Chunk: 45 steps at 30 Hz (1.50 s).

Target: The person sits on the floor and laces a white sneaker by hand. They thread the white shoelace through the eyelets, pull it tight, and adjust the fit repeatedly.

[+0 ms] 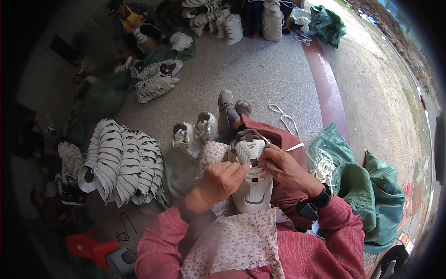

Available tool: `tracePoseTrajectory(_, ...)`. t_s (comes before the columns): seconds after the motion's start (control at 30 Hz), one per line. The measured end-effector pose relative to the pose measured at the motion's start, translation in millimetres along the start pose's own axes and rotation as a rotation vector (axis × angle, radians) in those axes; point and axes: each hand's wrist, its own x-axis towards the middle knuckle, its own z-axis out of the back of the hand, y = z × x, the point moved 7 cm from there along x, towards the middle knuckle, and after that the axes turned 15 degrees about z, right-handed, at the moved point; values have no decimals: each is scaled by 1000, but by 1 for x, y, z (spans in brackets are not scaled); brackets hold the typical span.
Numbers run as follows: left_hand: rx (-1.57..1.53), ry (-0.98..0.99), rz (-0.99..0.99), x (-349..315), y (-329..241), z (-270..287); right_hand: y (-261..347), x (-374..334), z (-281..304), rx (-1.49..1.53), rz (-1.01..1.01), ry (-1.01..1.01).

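Observation:
A white shoe with a mesh tongue lies on my lap, toe toward me, its white shoelace run through the lower eyelets. My left hand is closed in a pinch at the shoe's left side, thumb and forefinger on the lace near the middle. At the right eyelet edge my right hand is also closed, its fingertips pinching the lace. A stretch of white lace shows beyond its knuckles over the dark red cloth. The fingers partly hide the upper eyelets.
Two laced white shoes stand on the floor left of my feet. Stacked white shoe uppers stand further left, near a red stool. At my right are green sacks and a bundle of white laces. Another person sits far left.

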Motion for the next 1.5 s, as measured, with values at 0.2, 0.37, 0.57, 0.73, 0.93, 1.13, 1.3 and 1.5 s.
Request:
tracePoseTrajectory(0.2,-999,364,866,-8,42,-42,14,-2,-3,-171,-41,-177)
tracePoseTrajectory(0.37,-1036,519,999,-11,62,-48,-1,-23,-6,-13,-130,-331)
tracePoseTrajectory(0.57,-421,192,648,4,73,-9,-31,-65,-13,598,-511,-311)
tracePoseTrajectory(0.73,-745,334,708,17,81,-31,-36,-54,-14,1162,-520,-542)
tracePoseTrajectory(0.93,-1211,620,762,48,53,-54,-46,-45,-12,1404,-289,-690)
tracePoseTrajectory(1.13,-1294,535,724,51,53,-69,-59,-83,-5,1276,-358,-886)
tracePoseTrajectory(1.3,-1348,306,749,43,62,-60,-108,-132,24,1724,-193,-1159)
tracePoseTrajectory(1.5,-1000,80,718,-4,95,-26,-148,-246,109,1585,-9,-1394)
